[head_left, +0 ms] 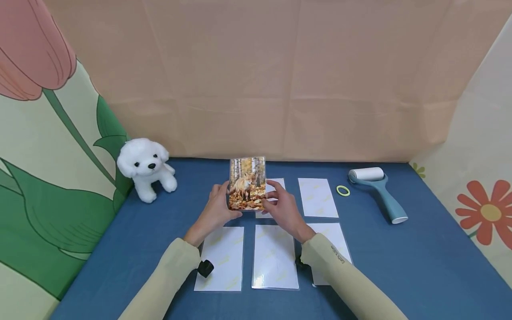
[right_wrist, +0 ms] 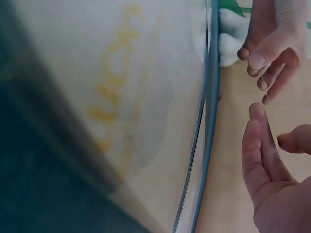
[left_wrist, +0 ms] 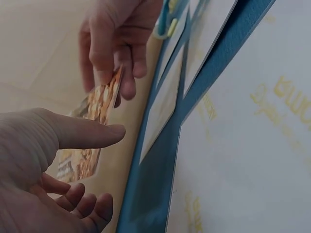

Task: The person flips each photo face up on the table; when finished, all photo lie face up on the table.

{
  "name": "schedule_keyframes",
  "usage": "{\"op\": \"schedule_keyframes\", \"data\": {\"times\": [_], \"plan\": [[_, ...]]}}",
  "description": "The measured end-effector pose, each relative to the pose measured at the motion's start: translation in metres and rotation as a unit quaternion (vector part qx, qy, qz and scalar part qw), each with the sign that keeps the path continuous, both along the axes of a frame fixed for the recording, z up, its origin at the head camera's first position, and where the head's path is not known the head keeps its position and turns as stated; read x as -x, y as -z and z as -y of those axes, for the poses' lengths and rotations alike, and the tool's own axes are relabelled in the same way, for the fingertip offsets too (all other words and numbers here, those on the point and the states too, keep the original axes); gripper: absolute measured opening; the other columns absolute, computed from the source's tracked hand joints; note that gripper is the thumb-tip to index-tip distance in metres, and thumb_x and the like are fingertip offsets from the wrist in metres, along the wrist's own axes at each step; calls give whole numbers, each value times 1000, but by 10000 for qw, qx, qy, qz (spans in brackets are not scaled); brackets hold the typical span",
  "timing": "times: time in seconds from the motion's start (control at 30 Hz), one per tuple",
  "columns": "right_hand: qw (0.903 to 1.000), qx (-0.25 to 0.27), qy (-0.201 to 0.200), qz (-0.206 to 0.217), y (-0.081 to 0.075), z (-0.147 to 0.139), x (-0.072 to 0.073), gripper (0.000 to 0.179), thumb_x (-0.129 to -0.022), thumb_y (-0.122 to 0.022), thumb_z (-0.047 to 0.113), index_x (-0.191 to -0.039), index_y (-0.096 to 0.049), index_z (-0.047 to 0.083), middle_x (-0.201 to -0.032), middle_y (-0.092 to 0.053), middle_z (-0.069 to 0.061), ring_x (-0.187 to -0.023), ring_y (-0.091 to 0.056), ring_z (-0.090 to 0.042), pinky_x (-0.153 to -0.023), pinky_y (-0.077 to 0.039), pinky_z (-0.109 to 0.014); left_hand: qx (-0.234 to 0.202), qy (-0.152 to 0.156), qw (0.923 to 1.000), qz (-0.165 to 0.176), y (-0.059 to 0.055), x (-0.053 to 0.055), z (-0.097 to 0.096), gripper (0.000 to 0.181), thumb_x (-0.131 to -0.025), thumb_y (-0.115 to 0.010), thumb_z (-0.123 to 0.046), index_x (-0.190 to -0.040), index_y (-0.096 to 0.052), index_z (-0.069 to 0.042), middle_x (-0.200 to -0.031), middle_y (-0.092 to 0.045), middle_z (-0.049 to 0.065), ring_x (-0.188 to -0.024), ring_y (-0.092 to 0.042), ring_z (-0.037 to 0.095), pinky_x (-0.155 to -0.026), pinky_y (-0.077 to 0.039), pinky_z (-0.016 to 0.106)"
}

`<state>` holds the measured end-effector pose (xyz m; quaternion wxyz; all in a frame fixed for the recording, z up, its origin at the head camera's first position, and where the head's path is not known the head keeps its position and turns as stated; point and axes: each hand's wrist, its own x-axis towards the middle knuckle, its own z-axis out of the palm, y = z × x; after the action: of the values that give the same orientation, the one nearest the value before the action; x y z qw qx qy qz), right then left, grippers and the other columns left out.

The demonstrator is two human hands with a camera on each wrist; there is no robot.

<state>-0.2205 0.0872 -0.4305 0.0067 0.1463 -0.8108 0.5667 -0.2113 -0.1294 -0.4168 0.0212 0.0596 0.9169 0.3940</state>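
Both hands hold a glossy photo card (head_left: pixel 246 184) upright, its picture of animals among autumn trees towards the head camera. My left hand (head_left: pixel 217 208) grips its left side, with the thumb by the lower edge. At the lower right corner, the right hand (head_left: pixel 285 210) pinches it between thumb and fingers. In the left wrist view the left thumb (left_wrist: pixel 92 136) stretches across in front of the card (left_wrist: pixel 99 104). Seen from the right wrist, the card is nearly edge-on between the hands. White-backed cards with faint yellow print, such as the middle front one (head_left: pixel 275 258), lie underneath.
A white plush dog (head_left: pixel 149 166) sits at the back left of the blue-covered table (head_left: pixel 120 266). To the right are a yellow-green ring (head_left: pixel 343 187) and a blue-handled lint roller (head_left: pixel 382 195). Another white card (head_left: pixel 318 198) lies near the ring. Brown paper (head_left: pixel 280 80) hangs behind.
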Motion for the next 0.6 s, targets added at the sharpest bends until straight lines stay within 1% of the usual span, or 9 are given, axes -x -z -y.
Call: {"op": "schedule_keyframes", "data": {"times": [0.1, 0.17, 0.3, 0.4, 0.47, 0.6], "plan": [[9996, -284, -58, -69, -1, -1, -1, 63, -95, -67, 5, -152, -40, 6, -105, -69, -10, -82, -73, -18, -70, -59, -37, -29, 15, 10000, -87, 0, 0, 1, 101, -83, -85, -14, -159, -21, -1, -132, -38, 18, -118, -38, 35, -86, -42, 48], [9981, -575, -99, -186, -1, -3, 0, 67, -93, -70, 6, -152, -39, 5, -103, -67, -6, -84, -71, -15, -72, -58, -33, -26, 21, 9999, -123, -1, 0, 2, 101, -82, -86, -14, -159, -21, -2, -131, -39, 18, -116, -38, 34, -84, -41, 47], [9917, -1169, -233, -491, -2, -5, 0, 74, -90, -76, 10, -152, -38, 2, -101, -63, 0, -87, -65, -12, -73, -56, -30, 82, 18, 9997, -212, -1, -1, 4, 100, -82, -86, -14, -158, -22, -2, -130, -40, 18, -115, -38, 33, -85, -40, 47], [9856, -1482, -319, -748, -3, -6, 0, 78, -88, -80, 12, -152, -37, -1, -102, -62, 1, -88, -62, -14, -73, -54, -31, 188, 12, 9993, -319, -1, -2, 5, 101, -81, -87, -15, -157, -23, -2, -131, -39, 19, -115, -38, 33, -86, -40, 47], [9819, -1638, -337, -894, -4, -6, 0, 80, -86, -81, 12, -151, -37, -3, -103, -62, 0, -89, -61, -17, -75, -52, -34, 217, 4, 9990, -386, 0, -3, 5, 101, -80, -88, -15, -157, -24, -2, -130, -39, 20, -114, -38, 34, -85, -40, 48], [9746, -1977, -253, -1019, -8, -5, 0, 82, -84, -84, 15, -150, -39, -4, -105, -61, -3, -93, -58, -21, -79, -50, -36, 271, -23, 9984, -500, 0, -4, 5, 101, -79, -88, -16, -156, -26, -1, -129, -39, 20, -113, -38, 34, -83, -41, 48]]}}
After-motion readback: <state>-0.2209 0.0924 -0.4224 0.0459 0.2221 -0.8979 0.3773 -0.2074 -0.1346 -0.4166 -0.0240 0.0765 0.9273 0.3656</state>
